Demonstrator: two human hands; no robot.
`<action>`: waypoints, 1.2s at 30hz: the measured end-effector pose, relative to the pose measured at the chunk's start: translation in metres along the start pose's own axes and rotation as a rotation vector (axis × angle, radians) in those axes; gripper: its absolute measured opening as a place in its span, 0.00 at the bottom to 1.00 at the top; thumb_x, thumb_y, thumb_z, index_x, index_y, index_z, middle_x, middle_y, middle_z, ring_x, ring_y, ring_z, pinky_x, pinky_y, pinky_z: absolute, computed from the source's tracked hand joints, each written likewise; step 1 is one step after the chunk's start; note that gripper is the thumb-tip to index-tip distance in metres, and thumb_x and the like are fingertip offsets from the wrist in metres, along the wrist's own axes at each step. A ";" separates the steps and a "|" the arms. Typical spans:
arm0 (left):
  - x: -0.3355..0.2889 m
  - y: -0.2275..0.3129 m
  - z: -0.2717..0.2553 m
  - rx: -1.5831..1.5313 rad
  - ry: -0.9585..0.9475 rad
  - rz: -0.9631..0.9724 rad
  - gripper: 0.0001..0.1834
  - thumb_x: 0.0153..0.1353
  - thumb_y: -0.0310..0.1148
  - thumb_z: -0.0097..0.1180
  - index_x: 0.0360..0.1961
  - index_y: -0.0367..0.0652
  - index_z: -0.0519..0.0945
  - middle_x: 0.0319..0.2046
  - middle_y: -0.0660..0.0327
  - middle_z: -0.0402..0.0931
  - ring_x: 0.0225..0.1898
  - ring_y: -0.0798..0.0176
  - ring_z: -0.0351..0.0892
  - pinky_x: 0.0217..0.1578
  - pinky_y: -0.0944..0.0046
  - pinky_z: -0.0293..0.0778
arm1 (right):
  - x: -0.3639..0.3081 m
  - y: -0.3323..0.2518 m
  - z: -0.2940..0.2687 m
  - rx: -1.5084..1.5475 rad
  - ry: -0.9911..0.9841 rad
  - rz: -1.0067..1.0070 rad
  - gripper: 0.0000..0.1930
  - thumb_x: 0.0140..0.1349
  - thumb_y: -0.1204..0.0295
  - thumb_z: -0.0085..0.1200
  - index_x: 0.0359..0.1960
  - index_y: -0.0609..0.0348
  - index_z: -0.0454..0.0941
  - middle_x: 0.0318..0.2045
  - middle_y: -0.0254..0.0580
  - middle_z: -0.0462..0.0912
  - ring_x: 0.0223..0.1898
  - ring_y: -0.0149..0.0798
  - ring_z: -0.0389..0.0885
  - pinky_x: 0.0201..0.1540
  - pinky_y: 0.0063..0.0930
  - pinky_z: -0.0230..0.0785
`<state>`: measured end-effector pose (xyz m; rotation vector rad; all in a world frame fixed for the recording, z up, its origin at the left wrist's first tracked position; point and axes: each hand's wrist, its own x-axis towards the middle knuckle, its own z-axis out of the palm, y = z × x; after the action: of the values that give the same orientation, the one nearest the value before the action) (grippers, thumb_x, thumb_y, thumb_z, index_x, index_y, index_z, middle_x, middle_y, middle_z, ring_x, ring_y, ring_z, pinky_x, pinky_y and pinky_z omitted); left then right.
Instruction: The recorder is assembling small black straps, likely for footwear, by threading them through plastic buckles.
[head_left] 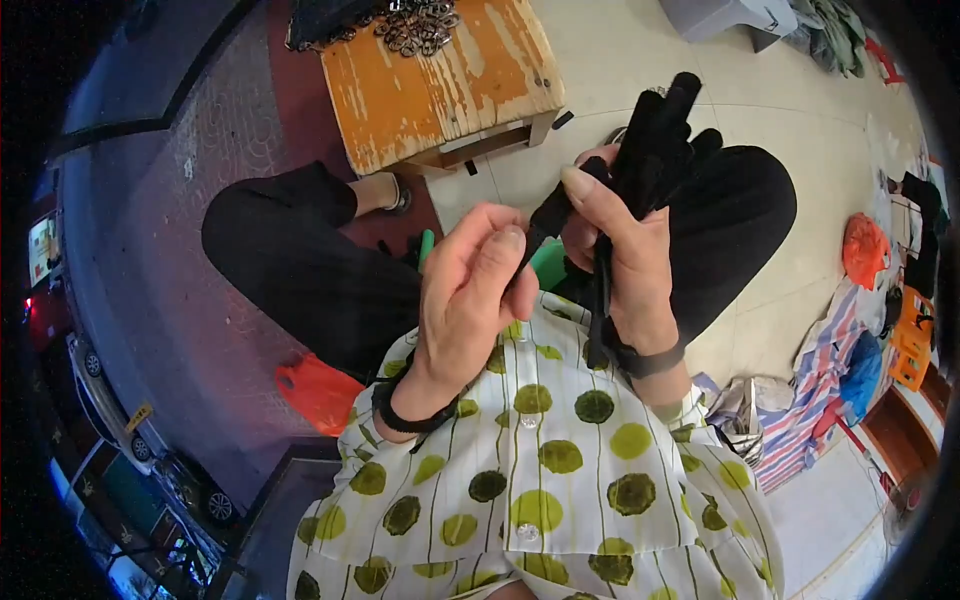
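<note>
My left hand [468, 300] is closed, its thumb and fingers pinching one end of a narrow black strap [548, 217]. My right hand [632, 245] grips the strap's other part between thumb and forefinger. A bundle of black fabric straps [655, 150] is also in the right hand, standing up past the fingers with rounded, folded ends. A black length from it hangs along the right wrist. Both hands are close together above my lap, with black trousers [300, 265] on either side. Something green [548, 262] shows behind the hands, mostly hidden.
A worn wooden table [440, 90] stands ahead, with a pile of small metal rings or buckles [418, 25] on it. A red plastic bag [318, 393] lies at my left. Striped cloth [815, 385], another red bag [865, 250] and an orange plastic stool [912, 338] are at the right.
</note>
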<state>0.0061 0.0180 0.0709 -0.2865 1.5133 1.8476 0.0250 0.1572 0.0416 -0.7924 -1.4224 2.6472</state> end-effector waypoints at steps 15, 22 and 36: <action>0.002 0.000 -0.024 -0.284 -0.353 -0.123 0.12 0.62 0.37 0.41 0.32 0.39 0.71 0.13 0.71 0.57 0.11 0.76 0.49 0.14 0.75 0.44 | 0.004 -0.008 -0.018 0.309 -0.368 0.149 0.17 0.58 0.63 0.53 0.43 0.64 0.73 0.15 0.26 0.67 0.14 0.22 0.64 0.15 0.14 0.54; 0.000 -0.001 -0.011 -0.297 -0.470 -0.188 0.10 0.62 0.37 0.41 0.34 0.41 0.70 0.14 0.70 0.59 0.13 0.77 0.52 0.15 0.76 0.46 | -0.003 0.000 -0.002 0.055 -0.207 0.045 0.08 0.56 0.70 0.57 0.30 0.59 0.72 0.19 0.28 0.71 0.17 0.21 0.67 0.17 0.14 0.58; 0.006 -0.005 -0.033 -0.542 -0.721 -0.440 0.13 0.62 0.39 0.40 0.36 0.41 0.70 0.16 0.65 0.64 0.12 0.76 0.54 0.15 0.76 0.51 | -0.010 -0.008 -0.002 0.066 -0.349 0.037 0.07 0.54 0.72 0.58 0.28 0.61 0.73 0.18 0.30 0.74 0.18 0.21 0.68 0.19 0.14 0.58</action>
<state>-0.0032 -0.0103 0.0539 -0.1530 0.4126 1.6951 0.0329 0.1605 0.0517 -0.3645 -1.3843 2.9531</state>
